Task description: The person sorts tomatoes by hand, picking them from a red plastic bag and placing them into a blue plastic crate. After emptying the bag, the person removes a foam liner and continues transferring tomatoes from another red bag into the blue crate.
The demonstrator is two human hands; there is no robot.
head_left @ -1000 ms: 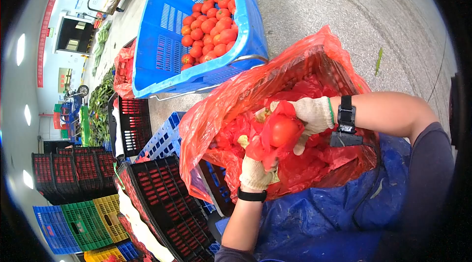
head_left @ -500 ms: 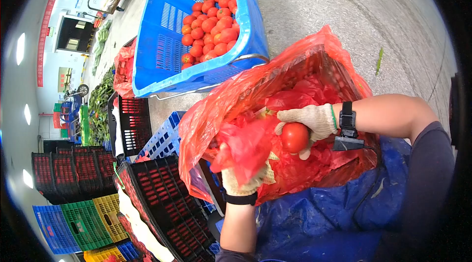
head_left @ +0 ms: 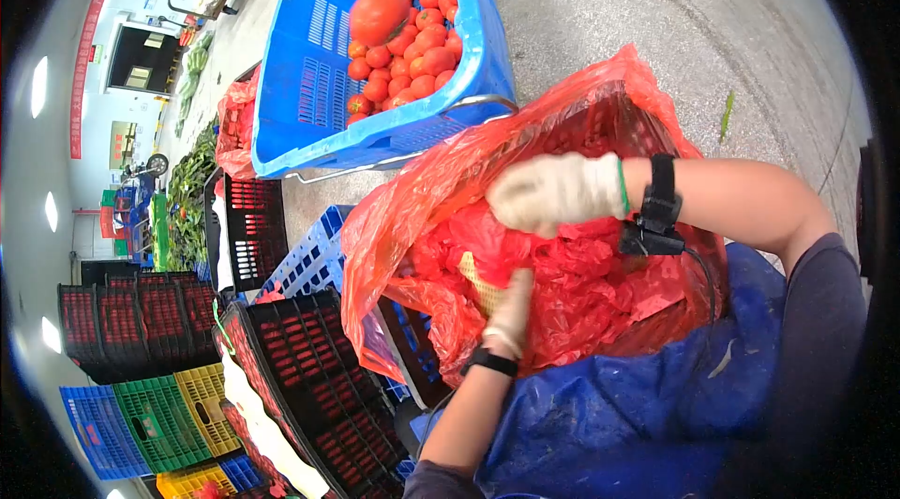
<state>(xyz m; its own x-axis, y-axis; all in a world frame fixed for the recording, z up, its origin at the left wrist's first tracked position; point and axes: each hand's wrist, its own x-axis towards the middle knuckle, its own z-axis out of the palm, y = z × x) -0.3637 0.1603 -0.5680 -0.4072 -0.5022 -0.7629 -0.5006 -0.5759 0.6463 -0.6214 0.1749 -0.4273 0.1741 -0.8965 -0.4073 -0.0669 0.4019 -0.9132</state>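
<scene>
A large tomato (head_left: 379, 17) shows over the blue basket (head_left: 352, 145), apart from both hands and larger in view than the tomatoes (head_left: 412, 68) piled inside. My right hand (head_left: 558, 194), in a pale knit glove, is over the opening of a red plastic bag (head_left: 427, 182). Motion blurs it and its fingers do not show clearly. My gloved left hand (head_left: 509, 316) is down among crumpled red plastic (head_left: 581, 293) inside the bag and touches it. One of its digits points up; the other fingers are hidden. A yellowish textured patch (head_left: 480, 285) lies beside it.
Black crates (head_left: 314, 387) stand at lower left, with a blue crate (head_left: 314, 255) behind. Blue, green and yellow crates (head_left: 155, 429) are further left. Blue sheeting (head_left: 628, 415) lies nearest my body. A green scrap (head_left: 727, 117) lies on the concrete floor.
The large tomato has left my right hand and is now over the basket. My right hand has risen and moved left. My left hand has shifted right and lowered the lifted red plastic.
</scene>
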